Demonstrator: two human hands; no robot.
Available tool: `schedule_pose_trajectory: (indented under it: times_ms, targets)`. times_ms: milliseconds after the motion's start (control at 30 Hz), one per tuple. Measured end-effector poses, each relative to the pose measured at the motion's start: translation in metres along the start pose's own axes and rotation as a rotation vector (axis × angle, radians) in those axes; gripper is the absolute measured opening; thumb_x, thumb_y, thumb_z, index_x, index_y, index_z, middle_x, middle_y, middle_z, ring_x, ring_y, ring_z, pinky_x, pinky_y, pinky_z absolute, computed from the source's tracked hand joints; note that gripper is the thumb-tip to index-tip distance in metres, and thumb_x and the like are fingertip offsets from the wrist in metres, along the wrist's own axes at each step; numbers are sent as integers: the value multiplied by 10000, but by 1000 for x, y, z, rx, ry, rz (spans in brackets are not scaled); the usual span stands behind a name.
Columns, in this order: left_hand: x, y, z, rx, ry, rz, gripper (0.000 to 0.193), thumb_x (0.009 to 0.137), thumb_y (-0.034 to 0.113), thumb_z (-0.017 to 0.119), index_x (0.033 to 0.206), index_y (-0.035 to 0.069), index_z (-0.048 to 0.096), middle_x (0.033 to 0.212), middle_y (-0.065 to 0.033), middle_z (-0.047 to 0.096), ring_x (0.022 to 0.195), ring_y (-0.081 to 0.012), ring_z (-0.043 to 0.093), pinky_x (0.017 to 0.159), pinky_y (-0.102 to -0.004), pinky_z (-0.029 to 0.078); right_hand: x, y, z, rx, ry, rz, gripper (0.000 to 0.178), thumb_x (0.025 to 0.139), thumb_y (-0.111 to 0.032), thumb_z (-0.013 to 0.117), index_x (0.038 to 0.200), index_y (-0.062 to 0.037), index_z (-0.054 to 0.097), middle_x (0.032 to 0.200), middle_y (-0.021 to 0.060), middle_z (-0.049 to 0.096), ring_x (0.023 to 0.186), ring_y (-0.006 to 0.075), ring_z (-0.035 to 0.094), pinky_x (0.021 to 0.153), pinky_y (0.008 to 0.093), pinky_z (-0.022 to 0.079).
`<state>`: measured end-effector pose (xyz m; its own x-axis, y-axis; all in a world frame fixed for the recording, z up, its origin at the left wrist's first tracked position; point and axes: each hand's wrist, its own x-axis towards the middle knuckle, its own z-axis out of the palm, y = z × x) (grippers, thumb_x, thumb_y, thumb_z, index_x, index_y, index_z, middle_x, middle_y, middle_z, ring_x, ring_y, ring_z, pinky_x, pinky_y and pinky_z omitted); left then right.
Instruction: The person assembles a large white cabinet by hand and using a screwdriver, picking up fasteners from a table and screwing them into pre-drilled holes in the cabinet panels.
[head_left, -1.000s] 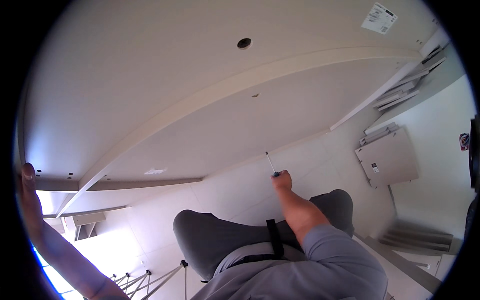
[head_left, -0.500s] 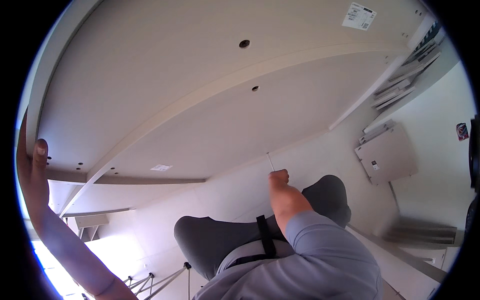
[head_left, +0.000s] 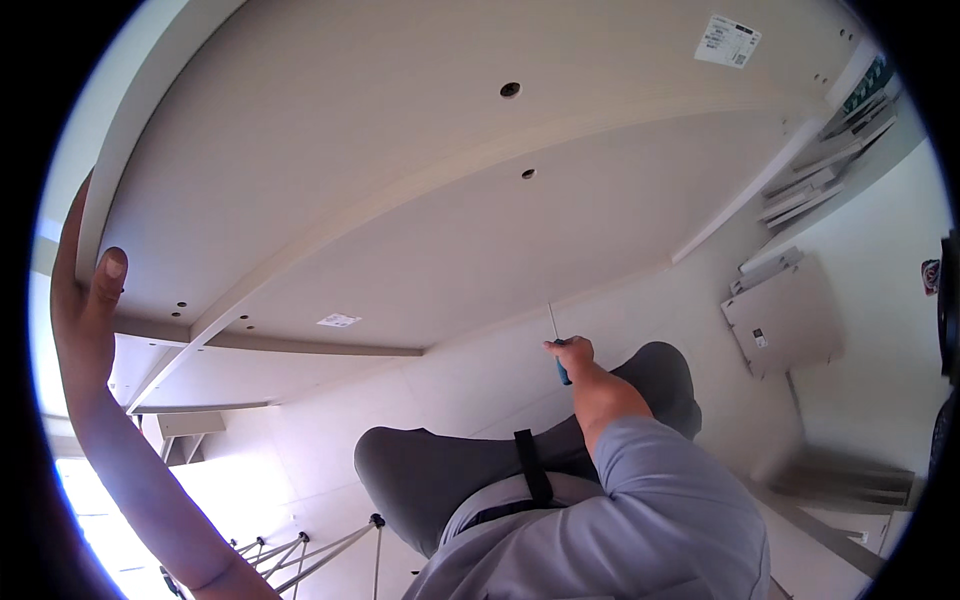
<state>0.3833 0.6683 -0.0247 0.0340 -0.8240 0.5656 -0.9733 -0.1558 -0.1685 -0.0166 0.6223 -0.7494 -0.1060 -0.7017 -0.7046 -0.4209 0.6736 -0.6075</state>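
A large pale cabinet (head_left: pixel 420 240) of flat panels and cross boards fills the upper part of the view, with dark round holes in it. My left hand (head_left: pixel 88 310) is wrapped round the cabinet's side panel (head_left: pixel 125 150) at the far left, thumb on the inner face. Low in the middle, my right hand (head_left: pixel 572 352) is closed on a screwdriver (head_left: pixel 563 374) with a blue handle. Its thin shaft points up to the lower edge of the cabinet; whether the tip touches it, I cannot tell.
My bent knees (head_left: pixel 655 385) are close below the right hand. Stacked boards (head_left: pixel 805 185) stand at the upper right, near a pale square panel (head_left: pixel 785 315) on the floor. Thin legs of a rack or stand (head_left: pixel 300 560) show at the lower left.
The view has shifted a little, and the cabinet sits slightly further right in it. My right hand has turned, so the screwdriver's blue handle now shows below it. The left hand keeps its hold.
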Motion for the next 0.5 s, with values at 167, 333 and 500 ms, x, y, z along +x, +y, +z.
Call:
schedule_pose_trajectory:
  times_ms: [167, 333, 500]
  targets:
    - [-15, -24, 9, 82, 27, -81, 1005, 742, 832, 606, 1539, 246, 425, 1440, -170, 557, 1362, -411, 495, 1100, -593, 420, -24, -21, -25, -443, 234, -140, 490, 843, -505, 742, 963, -33, 693, 954, 187, 739, 910, 359, 716, 792, 463, 563]
    - [-23, -54, -8, 236, 172, -127, 1047, 724, 829, 643, 1541, 214, 418, 1442, -200, 540, 1358, -416, 495, 1092, -565, 440, -21, -15, 3, 85, -253, 64, 491, 982, -540, 563, 912, -58, 630, 743, 70, 659, 742, 231, 690, 637, 450, 534]
    - [-23, -56, 5, 272, 150, -117, 1071, 726, 818, 658, 1545, 174, 409, 1438, -227, 530, 1352, -423, 498, 1085, -558, 445, -15, -22, -7, 878, -707, 405, 440, 1017, -504, 535, 865, -96, 598, 612, 24, 526, 510, 196, 577, 470, 410, 463]
